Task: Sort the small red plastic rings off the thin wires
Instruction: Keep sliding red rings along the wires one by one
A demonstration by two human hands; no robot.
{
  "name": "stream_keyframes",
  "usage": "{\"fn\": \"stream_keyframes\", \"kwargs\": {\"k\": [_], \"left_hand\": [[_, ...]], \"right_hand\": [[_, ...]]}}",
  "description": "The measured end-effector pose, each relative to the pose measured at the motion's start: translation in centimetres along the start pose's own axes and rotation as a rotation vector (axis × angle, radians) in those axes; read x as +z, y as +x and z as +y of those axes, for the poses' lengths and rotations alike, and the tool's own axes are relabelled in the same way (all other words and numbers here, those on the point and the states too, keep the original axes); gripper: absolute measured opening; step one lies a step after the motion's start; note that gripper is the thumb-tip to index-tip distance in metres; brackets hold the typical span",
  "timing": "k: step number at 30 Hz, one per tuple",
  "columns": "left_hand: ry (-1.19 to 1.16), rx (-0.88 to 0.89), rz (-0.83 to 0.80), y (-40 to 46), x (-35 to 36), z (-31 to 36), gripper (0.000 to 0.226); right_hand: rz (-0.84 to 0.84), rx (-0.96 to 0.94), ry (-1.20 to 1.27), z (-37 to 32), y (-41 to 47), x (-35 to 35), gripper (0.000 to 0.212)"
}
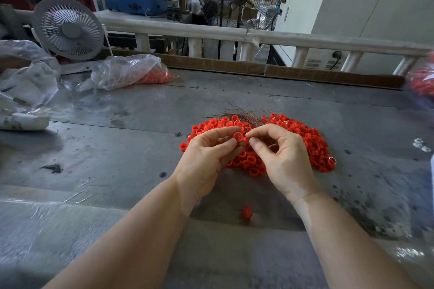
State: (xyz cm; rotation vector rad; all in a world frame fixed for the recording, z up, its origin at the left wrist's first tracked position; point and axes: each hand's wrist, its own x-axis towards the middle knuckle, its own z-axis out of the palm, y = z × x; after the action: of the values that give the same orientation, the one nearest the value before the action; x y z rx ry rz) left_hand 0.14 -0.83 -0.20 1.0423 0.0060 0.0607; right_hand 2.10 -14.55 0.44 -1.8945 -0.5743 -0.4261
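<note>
Fingers (231, 142) of both hands pinch one red ring (238, 136) between them — above the pile (303, 134).

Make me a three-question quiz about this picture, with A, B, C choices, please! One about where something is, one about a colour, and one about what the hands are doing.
1. Where is the small grey fan?
A. far left of the table
B. beside the right elbow
C. on top of the ring pile

2. What colour are the rings in the pile?
A. blue
B. red
C. yellow

3. What is the left hand doing?
A. lying flat on the table
B. pinching one ring
C. holding the fan

Answers:
1. A, the small grey fan stands at the far left of the table, behind the plastic bag.
2. B, the ring pile is bright red.
3. B, the left hand pinches one ring in its fingertips, with the right hand close by above the pile.
</note>
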Motion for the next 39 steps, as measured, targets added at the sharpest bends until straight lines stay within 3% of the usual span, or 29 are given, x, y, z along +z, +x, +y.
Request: {"fn": "stream_keyframes", "kwargs": {"k": [9,26,39], "left_hand": [[0.056,0.004,-0.010,-0.10,-0.15,-0.02,0.019],[-0.032,-0.057,-0.080,-0.22,-0.07,0.12,0.029],[0.112,0.015,-0.057,-0.16,-0.23,-0.17,0.020]], "right_hand": [[0.000,0.024,-0.012,-0.04,-0.07,0.06,0.016],[0.012,0.060,0.015,0.15,0.01,-0.07,0.020],[0.005,0.075,0.060,0.35,0.05,0.04,0.021]]}}
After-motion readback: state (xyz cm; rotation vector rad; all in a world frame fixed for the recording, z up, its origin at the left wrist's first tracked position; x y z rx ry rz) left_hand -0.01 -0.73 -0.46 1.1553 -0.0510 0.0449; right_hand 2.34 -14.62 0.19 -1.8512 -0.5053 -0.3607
